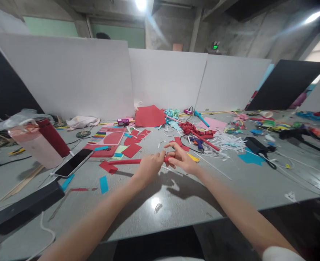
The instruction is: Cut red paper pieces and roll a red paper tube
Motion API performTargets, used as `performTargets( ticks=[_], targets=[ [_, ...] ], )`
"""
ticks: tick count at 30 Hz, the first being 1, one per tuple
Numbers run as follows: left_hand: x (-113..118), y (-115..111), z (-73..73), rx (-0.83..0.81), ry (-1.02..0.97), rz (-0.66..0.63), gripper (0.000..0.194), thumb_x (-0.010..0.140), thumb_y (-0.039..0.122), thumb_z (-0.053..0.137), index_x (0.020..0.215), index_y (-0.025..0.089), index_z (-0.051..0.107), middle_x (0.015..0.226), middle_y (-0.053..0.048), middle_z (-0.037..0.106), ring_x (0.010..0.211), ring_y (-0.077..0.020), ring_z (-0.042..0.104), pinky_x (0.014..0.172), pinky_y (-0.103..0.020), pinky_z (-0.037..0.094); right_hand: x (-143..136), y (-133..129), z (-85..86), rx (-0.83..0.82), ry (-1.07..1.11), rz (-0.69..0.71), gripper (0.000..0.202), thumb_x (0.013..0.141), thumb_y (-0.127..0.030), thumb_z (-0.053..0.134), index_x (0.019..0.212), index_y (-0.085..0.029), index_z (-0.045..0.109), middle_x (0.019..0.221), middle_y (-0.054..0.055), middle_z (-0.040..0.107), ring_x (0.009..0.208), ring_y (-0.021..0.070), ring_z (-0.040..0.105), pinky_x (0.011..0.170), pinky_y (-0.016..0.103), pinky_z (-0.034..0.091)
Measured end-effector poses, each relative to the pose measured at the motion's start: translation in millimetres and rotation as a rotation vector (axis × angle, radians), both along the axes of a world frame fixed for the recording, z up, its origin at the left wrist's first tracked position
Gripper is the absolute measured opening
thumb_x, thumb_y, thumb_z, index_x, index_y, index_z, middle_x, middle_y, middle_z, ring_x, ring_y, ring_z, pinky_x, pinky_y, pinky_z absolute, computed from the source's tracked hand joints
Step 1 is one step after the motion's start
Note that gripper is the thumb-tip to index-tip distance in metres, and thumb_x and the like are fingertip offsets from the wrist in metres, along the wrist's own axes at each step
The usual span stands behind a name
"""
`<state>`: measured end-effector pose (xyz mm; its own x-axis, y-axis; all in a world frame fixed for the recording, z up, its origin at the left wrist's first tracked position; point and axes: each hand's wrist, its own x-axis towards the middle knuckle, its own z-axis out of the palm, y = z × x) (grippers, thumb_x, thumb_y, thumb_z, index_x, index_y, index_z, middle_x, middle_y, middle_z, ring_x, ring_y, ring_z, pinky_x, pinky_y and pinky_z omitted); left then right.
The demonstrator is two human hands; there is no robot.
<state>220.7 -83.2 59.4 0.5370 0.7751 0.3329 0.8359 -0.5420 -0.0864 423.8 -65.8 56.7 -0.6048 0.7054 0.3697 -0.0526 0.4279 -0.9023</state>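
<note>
My left hand (pixel 151 165) is closed around a thin red stick (pixel 127 161) that looks wrapped in paper. Its far end points left, above a small red paper piece (pixel 109 167). At the stick's right end my right hand (pixel 182 159) pinches a bit of red material, with its index finger raised and bent. The fingers hide how that end is fixed. Just beyond the hands lie red paper scraps (pixel 182 143) and another red stick (pixel 207 140) with a crumpled red bundle (pixel 189 128). A yellow piece (pixel 193 157) shows beside my right hand.
At left stand a pink bottle (pixel 37 145) and a dark red bottle (pixel 53 136), near a phone (pixel 74 163) and a black power-strip-like block (pixel 28 206). White paper strips (pixel 228 142) heap at right, near cables. White boards (pixel 168 79) close off the table's back.
</note>
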Motion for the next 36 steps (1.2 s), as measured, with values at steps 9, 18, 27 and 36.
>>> performTargets(
  ticks=[9,18,27,36],
  targets=[
    [-20.5,5.2,-10.2,0.412,-0.318,-0.132,0.022,0.103,0.013,0.045,0.121,0.018,0.056,0.081,-0.003,0.071,0.069,-0.0187,0.068,0.062,-0.029,0.046,-14.3,-16.9,-18.0,0.559,0.221,-0.285,0.025,0.096,-0.025,0.071,0.11,-0.028,0.051,0.093,0.001,0.063,0.082,0.0171,0.066,0.079,0.034,0.056],
    [-19.8,5.0,-10.4,0.488,-0.412,-0.186,0.016,0.106,0.018,0.045,0.117,0.018,0.058,0.081,-0.003,0.072,0.067,-0.0167,0.068,0.063,-0.027,0.045,-19.5,-19.6,-26.3,0.616,0.234,-0.373,0.024,0.097,-0.018,0.069,0.116,-0.026,0.057,0.104,0.004,0.069,0.084,0.0158,0.072,0.079,0.032,0.06],
    [-20.5,-1.6,0.4,0.243,-0.305,-0.028,0.03,0.11,0.028,0.036,0.114,0.019,0.064,0.084,-0.006,0.074,0.076,-0.0184,0.07,0.068,-0.028,0.045,-14.1,-19.2,-20.4,0.658,0.073,-0.487,0.011,0.096,-0.028,0.07,0.106,-0.027,0.068,0.098,0.008,0.073,0.094,0.0254,0.071,0.089,0.045,0.058],
    [-17.9,-1.7,14.7,0.067,-0.17,0.094,0.046,0.111,0.039,0.036,0.09,0.018,0.071,0.075,-0.009,0.075,0.068,-0.0208,0.071,0.061,-0.029,0.038,-13.1,-19.1,-1.6,0.712,-0.039,-0.397,0.011,0.098,-0.029,0.069,0.105,-0.026,0.078,0.089,0.006,0.076,0.08,0.0214,0.068,0.079,0.038,0.055]
  ],
)
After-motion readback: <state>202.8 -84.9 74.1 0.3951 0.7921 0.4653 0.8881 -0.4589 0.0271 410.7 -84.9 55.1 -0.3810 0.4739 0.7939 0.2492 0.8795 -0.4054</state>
